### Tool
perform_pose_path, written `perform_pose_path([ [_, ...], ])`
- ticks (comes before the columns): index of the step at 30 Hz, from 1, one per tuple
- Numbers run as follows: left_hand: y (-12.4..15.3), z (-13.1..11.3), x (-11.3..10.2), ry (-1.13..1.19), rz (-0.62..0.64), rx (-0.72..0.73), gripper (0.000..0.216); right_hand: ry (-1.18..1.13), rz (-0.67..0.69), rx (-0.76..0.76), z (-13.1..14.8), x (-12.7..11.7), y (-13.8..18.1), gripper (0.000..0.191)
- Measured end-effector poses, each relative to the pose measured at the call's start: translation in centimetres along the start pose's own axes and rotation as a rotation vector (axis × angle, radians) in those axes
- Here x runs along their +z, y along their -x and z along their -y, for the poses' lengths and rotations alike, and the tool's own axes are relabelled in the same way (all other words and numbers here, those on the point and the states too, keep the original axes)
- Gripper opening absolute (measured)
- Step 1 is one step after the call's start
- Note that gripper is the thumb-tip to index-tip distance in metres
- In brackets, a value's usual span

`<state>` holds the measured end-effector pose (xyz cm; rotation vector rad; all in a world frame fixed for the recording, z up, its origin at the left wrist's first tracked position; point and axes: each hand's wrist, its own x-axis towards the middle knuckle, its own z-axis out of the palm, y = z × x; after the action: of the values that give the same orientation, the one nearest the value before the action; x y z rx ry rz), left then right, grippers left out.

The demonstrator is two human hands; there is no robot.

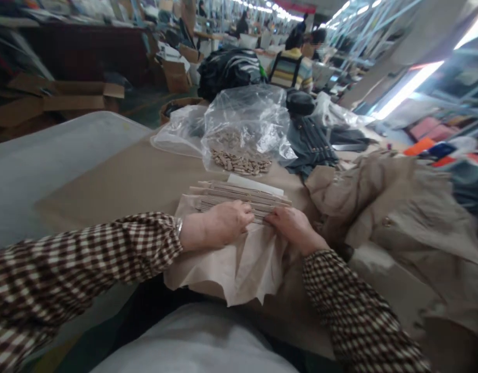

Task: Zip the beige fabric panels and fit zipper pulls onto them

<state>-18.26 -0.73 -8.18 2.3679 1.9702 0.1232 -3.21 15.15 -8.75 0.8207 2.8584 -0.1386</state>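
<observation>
My left hand (219,224) and my right hand (293,228) rest side by side on a stack of beige fabric strips (239,196) that lies across the brown table (118,181). The fingers of both hands are curled onto the near edge of the strips, thumbs almost touching. Under my wrists a thin beige cloth piece (239,264) hangs over the table's front edge. Both sleeves are brown-and-white checked. Just behind the strips stands a clear plastic bag (242,124) with several small beige toggle pieces (241,161) at its bottom.
A heap of beige garments (398,207) fills the right side. A dark folded garment (311,142) lies behind it. A grey plastic sheet (40,160) covers the left. Cardboard boxes (64,98) and a seated person in a striped top (291,70) are further back.
</observation>
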Motion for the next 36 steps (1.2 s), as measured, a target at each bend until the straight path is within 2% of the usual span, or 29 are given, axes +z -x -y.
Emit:
perform_pose_path([
  [2, 0.2, -0.4, 1.5, 0.034, -0.025, 0.040, 0.023, 0.000, -0.103, 0.028, 1.7, -0.3, 1.6, 0.025],
  [4, 0.6, -0.3, 3.2, 0.029, -0.047, 0.035, 0.032, -0.066, -0.217, -0.106, 3.4, 0.1, 3.4, 0.023],
  [7, 1.5, 0.3, 5.0, 0.030, -0.018, 0.019, 0.046, -0.155, -0.197, -0.394, 4.9, 1.4, 6.9, 0.016],
  [9, 1.9, 0.4, 5.4, 0.012, 0.030, -0.022, 0.058, -0.146, -0.119, -0.439, 4.7, 1.9, 9.9, 0.013],
  [12, 2.2, 0.3, 5.3, 0.010, 0.094, -0.080, 0.070, -0.187, 0.003, -0.414, 2.2, 1.4, 15.1, 0.007],
  [14, 2.2, 0.1, 5.2, 0.019, 0.109, -0.098, 0.070, -0.245, 0.024, -0.315, -0.9, 0.6, 18.4, 0.012],
  [15, 2.1, 0.0, 5.1, 0.022, 0.109, -0.099, 0.070, -0.254, -0.015, -0.219, -2.7, 0.3, 19.9, 0.013],
  [17, 2.0, -0.1, 5.0, 0.028, 0.105, -0.093, 0.069, -0.161, -0.193, 0.022, -6.4, 0.5, 22.4, 0.013],
  [18, 2.0, -0.1, 5.0, 0.031, 0.104, -0.090, 0.069, -0.085, -0.249, 0.107, -8.0, 1.0, 23.4, 0.021],
  [20, 2.1, -0.1, 5.0, 0.031, 0.106, -0.087, 0.069, 0.036, -0.242, 0.159, -10.5, 3.0, 24.6, 0.041],
  [22, 2.1, 0.1, 5.0, 0.026, 0.118, -0.084, 0.069, 0.081, -0.198, 0.157, -11.7, 5.4, 24.9, 0.046],
  [24, 2.2, 0.4, 5.0, 0.022, 0.127, -0.062, 0.069, 0.046, -0.164, 0.136, -12.0, 7.1, 24.7, 0.030],
  [26, 2.2, 0.8, 5.0, 0.026, 0.135, -0.039, 0.070, -0.067, -0.171, 0.120, -12.1, 7.4, 24.4, 0.012],
  [28, 2.0, 1.1, 4.7, 0.028, 0.151, -0.022, 0.070, -0.200, -0.248, 0.156, -12.6, 6.0, 24.2, 0.015],
  [31, 1.1, 0.6, 3.1, 0.000, 0.136, 0.003, 0.066, -0.266, -0.473, 0.376, -14.1, 1.4, 24.2, 0.018],
  [33, 0.0, -0.9, 0.9, -0.017, 0.017, 0.063, 0.054, -0.287, -0.620, 0.482, -14.8, -2.6, 24.0, 0.027],
  [35, -1.2, -3.3, -2.0, 0.001, -0.189, 0.199, 0.037, -0.385, -0.701, 0.471, -14.6, -6.5, 23.3, 0.033],
  [36, -1.7, -4.6, -3.6, 0.023, -0.296, 0.290, 0.031, -0.447, -0.694, 0.438, -14.1, -8.2, 22.9, 0.032],
])
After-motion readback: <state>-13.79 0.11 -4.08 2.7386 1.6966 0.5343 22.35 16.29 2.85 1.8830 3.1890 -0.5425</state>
